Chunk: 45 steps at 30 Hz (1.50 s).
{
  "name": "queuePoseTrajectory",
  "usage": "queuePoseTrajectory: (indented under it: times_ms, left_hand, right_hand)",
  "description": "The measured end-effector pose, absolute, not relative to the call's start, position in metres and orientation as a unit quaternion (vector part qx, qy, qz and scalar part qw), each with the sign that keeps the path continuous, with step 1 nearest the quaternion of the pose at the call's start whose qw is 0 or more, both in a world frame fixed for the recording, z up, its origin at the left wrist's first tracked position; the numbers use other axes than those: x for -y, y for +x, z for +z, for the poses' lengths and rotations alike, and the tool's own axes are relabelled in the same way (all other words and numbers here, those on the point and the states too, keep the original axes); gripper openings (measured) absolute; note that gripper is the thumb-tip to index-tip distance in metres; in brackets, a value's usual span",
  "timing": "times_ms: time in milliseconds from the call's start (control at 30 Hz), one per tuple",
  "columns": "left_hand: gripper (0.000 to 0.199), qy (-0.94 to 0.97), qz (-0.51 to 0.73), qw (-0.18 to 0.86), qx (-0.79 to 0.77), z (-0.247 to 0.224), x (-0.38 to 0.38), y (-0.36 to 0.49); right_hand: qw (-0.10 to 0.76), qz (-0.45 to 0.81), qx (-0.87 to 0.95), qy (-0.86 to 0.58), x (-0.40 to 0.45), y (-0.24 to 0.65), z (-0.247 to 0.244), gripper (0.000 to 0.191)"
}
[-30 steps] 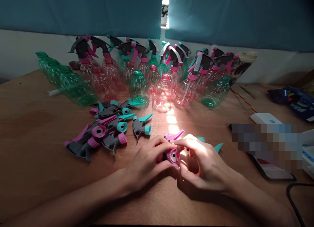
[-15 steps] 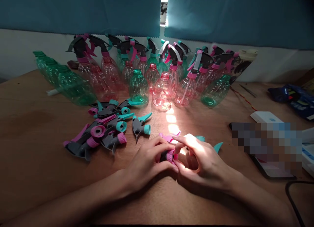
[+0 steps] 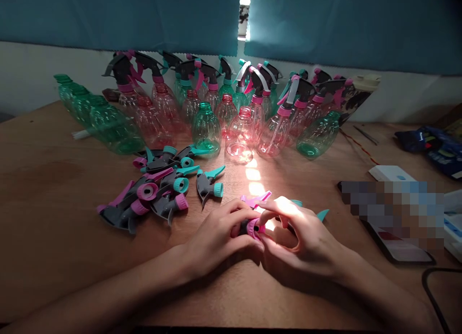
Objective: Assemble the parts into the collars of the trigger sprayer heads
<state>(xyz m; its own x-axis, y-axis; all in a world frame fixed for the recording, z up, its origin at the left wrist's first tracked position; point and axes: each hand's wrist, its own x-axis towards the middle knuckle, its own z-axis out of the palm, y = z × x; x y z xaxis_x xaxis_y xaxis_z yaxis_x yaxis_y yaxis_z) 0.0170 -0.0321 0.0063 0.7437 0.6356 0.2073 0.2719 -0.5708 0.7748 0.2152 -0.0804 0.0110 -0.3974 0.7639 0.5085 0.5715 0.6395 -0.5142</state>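
Note:
Near the front middle of the table, my left hand (image 3: 225, 228) is wrapped round a grey and pink spray head (image 3: 255, 228), whose pink collar faces right. The fingers of my right hand (image 3: 299, 228) are curled against that collar, thumb below and index finger above. A pink trigger sticks up just behind the fingers. Beyond my right hand, teal parts (image 3: 323, 214) of another spray head show, mostly hidden. A single teal and grey spray head (image 3: 207, 185) lies left of my hands, beside a pile of pink and teal spray heads (image 3: 147, 192).
Pink and green clear bottles (image 3: 205, 129) stand in rows at the back, several with spray heads fitted. Green bottles (image 3: 111, 127) lean at the left. A phone (image 3: 397, 242), a white box (image 3: 391, 173), a cable (image 3: 426, 288) and a dark blue packet (image 3: 443, 153) are at the right.
The view has shifted slightly. The spray head in my hands has turned a little, so its collar opening shows more. Both hands remain on it.

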Motion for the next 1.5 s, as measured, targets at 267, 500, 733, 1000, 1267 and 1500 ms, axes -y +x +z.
queuePoseTrajectory:
  times_ms: [267, 500, 733, 1000, 1267, 1500]
  left_hand:
    - [0.022, 0.849, 0.230, 0.382, -0.283, 0.002, 0.031, 0.017]
    - [0.026, 0.839, 0.244, 0.383, -0.301, 0.008, 0.034, 0.020]
    - [0.030, 0.856, 0.254, 0.310, -0.327, 0.012, 0.035, 0.022]
    - [0.031, 0.854, 0.298, 0.251, -0.345, 0.026, 0.036, 0.013]
    - [0.031, 0.848, 0.348, 0.008, -0.400, 0.063, 0.002, -0.018]
    - [0.035, 0.875, 0.276, -0.022, -0.398, 0.066, -0.013, -0.026]
  right_hand:
    - [0.379, 0.186, 0.800, -0.427, 0.086, 0.207, 0.007, 0.041]
    - [0.466, 0.117, 0.756, -0.444, 0.088, 0.201, -0.004, 0.032]
    - [0.440, 0.106, 0.752, -0.479, 0.083, 0.207, -0.001, 0.018]
    - [0.482, 0.071, 0.730, -0.479, 0.083, 0.211, -0.001, 0.025]
    - [0.506, 0.093, 0.717, -0.470, 0.079, 0.209, 0.000, 0.017]
    - [0.524, 0.048, 0.724, -0.446, 0.075, 0.217, 0.003, 0.009]
